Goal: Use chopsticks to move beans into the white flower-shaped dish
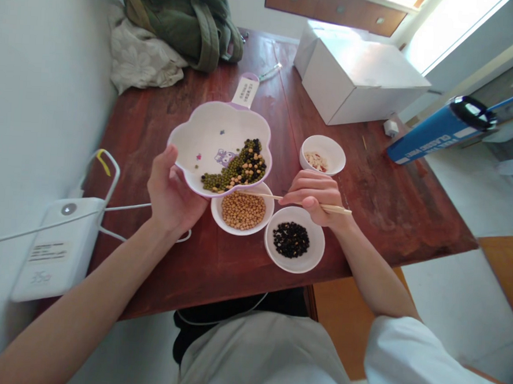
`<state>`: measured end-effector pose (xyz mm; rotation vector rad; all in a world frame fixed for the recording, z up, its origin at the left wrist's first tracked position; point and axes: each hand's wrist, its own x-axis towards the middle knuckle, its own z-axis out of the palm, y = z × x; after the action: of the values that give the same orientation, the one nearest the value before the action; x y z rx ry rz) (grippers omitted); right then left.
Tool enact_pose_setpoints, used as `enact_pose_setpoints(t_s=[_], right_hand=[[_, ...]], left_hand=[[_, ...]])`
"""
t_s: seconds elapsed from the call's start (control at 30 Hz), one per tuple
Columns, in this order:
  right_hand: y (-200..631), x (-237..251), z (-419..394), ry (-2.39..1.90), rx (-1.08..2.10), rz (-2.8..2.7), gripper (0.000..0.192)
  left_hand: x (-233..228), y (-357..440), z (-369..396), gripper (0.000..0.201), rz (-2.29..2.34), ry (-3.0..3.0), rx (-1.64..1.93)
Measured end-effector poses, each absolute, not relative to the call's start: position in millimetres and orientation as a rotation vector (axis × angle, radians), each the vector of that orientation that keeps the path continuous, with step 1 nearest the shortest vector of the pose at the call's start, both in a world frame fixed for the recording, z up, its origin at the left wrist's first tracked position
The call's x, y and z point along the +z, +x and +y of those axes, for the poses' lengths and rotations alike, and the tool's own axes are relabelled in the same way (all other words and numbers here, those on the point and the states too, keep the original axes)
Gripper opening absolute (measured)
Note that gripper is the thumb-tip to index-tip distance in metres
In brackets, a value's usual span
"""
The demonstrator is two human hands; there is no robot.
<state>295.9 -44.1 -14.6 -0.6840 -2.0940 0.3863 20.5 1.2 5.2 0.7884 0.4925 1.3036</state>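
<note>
My left hand (169, 192) grips the near rim of a flower-shaped white and purple bowl (208, 134) and holds it tilted above the table. Mixed green, black and yellow beans (238, 168) have gathered at its lower right side. My right hand (315, 195) holds wooden chopsticks (260, 196) whose tips reach left, just under the bowl's rim and over a small white bowl of yellow soybeans (242, 211). A white bowl of black beans (292, 240) stands just below my right hand. Beyond that hand is a small white bowl with pale and red bits (322, 156).
The dark wooden table (369, 193) carries a white cardboard box (354, 76) at the back right, a green bag (184, 14) and floral cloth (138, 57) at the back left, and a blue bottle (443, 128) at the right edge. A white device with cables (57, 243) sits at the left.
</note>
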Motion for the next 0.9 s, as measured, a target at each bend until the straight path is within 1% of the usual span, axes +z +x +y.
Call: enact_pose_setpoints(t_s=[0.47,0.7,0.9], right_hand=[[291.7,-14.6,-45.1,-0.665,0.432,-2.03,0.047],[294.1,-16.9,-45.4,-0.662,0.311,-1.979,0.046],[299.3,-14.6,-41.9,-0.797,0.165,-1.933,0.043]], left_hand=[[6.9,19.4,0.9,0.031,0.506,0.803,1.296],[10.2,19.6,-0.1,0.033,0.538,0.827,1.306],[6.3,21.0,-0.2,0.031,0.499,0.762,1.313]])
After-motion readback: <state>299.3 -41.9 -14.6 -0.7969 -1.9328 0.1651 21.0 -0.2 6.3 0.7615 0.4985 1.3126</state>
